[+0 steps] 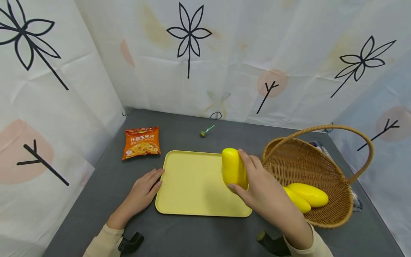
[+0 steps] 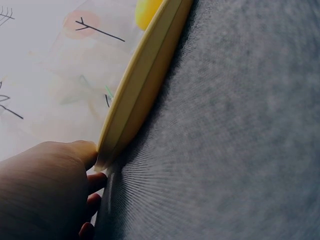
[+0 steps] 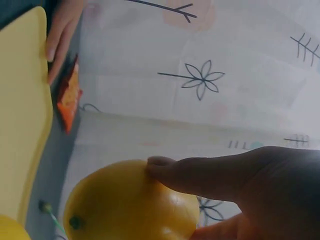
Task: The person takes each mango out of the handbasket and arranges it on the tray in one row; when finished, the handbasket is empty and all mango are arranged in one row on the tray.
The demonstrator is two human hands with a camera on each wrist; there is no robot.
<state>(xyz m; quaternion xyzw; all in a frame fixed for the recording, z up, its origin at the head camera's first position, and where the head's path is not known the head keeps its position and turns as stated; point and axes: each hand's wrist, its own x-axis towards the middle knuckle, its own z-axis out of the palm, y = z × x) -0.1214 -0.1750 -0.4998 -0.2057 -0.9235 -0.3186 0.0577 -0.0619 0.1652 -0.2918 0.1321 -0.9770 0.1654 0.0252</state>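
My right hand (image 1: 261, 184) holds a yellow mango (image 1: 233, 169) over the right side of the yellow tray (image 1: 192, 184), with thumb and fingers on opposite sides. In the right wrist view the thumb presses on the mango (image 3: 125, 200), and its dark stem spot shows. Another yellow rounded surface (image 3: 10, 231) peeks in at the lower left corner there; which fruit it is I cannot tell. Fairly straight fingers of my left hand (image 1: 142, 192) touch the tray's left edge. The left wrist view shows this hand (image 2: 47, 185) against the rim.
To the right stands a tilted wicker basket (image 1: 302, 160) with a tall handle; yellow mangoes (image 1: 306, 194) lie in it, partly behind my right arm. An orange snack bag (image 1: 141, 142) lies behind the tray at left. A small green item with a thin stem (image 1: 205, 132) lies farther back.
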